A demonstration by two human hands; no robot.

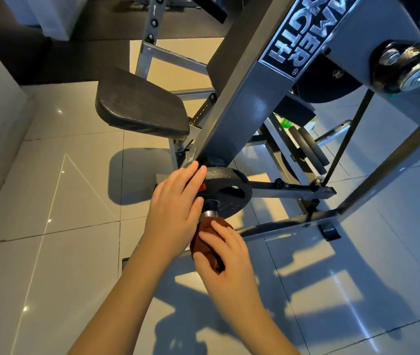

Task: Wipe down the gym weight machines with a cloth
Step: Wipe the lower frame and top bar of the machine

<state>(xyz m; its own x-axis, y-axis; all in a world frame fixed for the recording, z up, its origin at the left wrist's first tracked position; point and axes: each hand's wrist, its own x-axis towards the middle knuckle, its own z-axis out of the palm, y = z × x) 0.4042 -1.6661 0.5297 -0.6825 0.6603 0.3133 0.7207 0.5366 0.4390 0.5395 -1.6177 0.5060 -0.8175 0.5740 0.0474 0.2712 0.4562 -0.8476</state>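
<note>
Where the peg (210,214) juts from the plate (232,187), cloth (200,243): brown, wrapped round it, gripped by right hand (229,262). Left hand (174,211): fingers straight, resting on plate above.

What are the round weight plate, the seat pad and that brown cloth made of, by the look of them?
Weight plate: probably cast iron, with a matt black pebbled coating. Seat pad: likely vinyl over foam; black, grained, with soft rounded edges. Cloth: soft brown fabric, bunched and creased; weave too small to tell.
</note>
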